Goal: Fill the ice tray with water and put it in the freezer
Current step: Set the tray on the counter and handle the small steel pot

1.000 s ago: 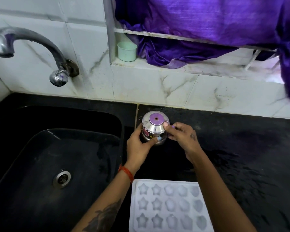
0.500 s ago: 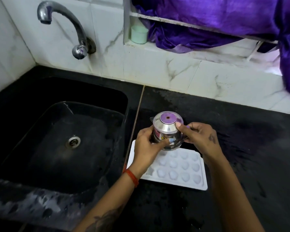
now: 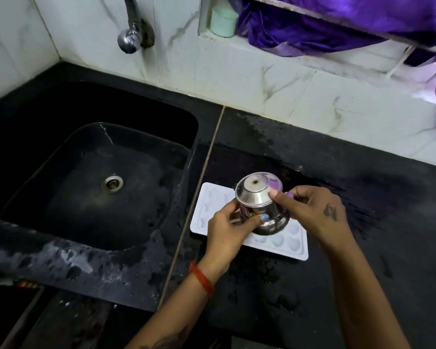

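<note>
A white ice tray with star and heart moulds lies flat on the wet black counter, just right of the sink. Both hands hold a small steel pot with a lid above the tray, tilted a little. My left hand grips the pot's lower body from the left. My right hand pinches the lid's rim from the right. The hands and the pot hide the middle of the tray. Whether the moulds hold water I cannot tell.
A black sink with a steel drain fills the left. A chrome tap juts from the marble wall above it. On the ledge stand a pale green cup and purple cloth.
The hands have carried the steel pot toward me, from the counter behind the tray to above it. The camera view has shifted, so the tray sits higher in the frame.
</note>
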### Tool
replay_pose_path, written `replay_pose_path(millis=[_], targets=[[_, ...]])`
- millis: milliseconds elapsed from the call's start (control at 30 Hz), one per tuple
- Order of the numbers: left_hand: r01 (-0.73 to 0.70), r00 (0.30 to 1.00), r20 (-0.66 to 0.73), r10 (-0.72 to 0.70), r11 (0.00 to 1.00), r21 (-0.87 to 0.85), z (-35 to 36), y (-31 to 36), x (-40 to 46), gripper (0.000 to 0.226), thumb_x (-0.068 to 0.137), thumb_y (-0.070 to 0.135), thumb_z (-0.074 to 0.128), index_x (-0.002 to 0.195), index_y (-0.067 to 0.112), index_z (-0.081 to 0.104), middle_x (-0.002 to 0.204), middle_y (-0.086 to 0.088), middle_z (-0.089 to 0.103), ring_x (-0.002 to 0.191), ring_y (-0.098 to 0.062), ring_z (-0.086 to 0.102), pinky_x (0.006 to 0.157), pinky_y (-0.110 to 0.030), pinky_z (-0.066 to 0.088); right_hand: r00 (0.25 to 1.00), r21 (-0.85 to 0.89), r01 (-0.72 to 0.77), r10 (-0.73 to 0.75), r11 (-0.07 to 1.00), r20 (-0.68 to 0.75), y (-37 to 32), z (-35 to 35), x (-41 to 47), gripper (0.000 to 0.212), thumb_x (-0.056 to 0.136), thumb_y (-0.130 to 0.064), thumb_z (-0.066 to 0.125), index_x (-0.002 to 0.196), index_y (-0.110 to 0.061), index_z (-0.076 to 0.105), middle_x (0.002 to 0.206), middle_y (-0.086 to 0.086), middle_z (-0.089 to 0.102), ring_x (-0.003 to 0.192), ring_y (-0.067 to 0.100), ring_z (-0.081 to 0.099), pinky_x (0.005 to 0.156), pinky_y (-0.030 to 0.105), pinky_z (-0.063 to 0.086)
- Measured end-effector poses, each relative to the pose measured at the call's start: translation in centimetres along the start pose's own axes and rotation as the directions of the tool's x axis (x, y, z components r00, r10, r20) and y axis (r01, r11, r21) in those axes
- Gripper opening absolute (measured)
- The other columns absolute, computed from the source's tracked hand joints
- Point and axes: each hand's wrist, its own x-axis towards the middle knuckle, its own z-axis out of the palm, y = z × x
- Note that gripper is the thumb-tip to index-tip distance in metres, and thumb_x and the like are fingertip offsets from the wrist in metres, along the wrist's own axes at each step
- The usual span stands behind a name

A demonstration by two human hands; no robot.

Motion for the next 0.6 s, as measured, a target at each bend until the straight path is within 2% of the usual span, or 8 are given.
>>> replay_pose_path(millis=[133, 400, 600], targets=[[-0.005, 1.000, -0.006, 0.005, 0.999, -0.048, -0.1, -0.2, -0.3, 0.034, 0.074, 0.019, 0.079, 0.107, 0.018, 0.069, 0.097, 0.001, 0.075, 0.094, -0.011, 0.069, 0.086, -0.030, 0.054, 0.999, -0.104, 0.040, -0.040, 0.994, 0.007, -0.8, 0.0, -0.3, 0.046, 0.077, -0.055, 0.065, 0.058, -0.013, 0.061, 0.058, 0.004, 0.065, 0.058, 0.015, 0.058, 0.058, 0.028, 0.039], [0.020, 1.000, 0.007, -0.020, 0.996, -0.087, -0.4, -0.2, -0.3, 0.034, 0.077, 0.022, 0.075, 0.110, 0.018, 0.067, 0.090, 0.006, 0.073, 0.090, -0.011, 0.068, 0.085, -0.033, 0.054, 0.997, -0.242, 0.074, -0.067, 0.968, 0.038, -2.5, 0.1, -0.1, 0.043, 0.079, -0.057, 0.061, 0.060, -0.018, 0.064, 0.055, -0.002, 0.062, 0.060, 0.012, 0.059, 0.053, 0.026, 0.035], [0.024, 1.000, 0.012, -0.023, 0.994, -0.109, -0.6, -0.1, -0.2, 0.034, 0.077, 0.021, 0.075, 0.110, 0.018, 0.066, 0.098, 0.003, 0.074, 0.094, -0.008, 0.067, 0.082, -0.021, 0.049, 0.996, -0.243, 0.088, -0.084, 0.966, 0.028, -2.6, 0.4, 0.0, 0.043, 0.078, -0.057, 0.061, 0.060, -0.018, 0.064, 0.054, -0.002, 0.062, 0.059, 0.013, 0.059, 0.055, 0.028, 0.039]])
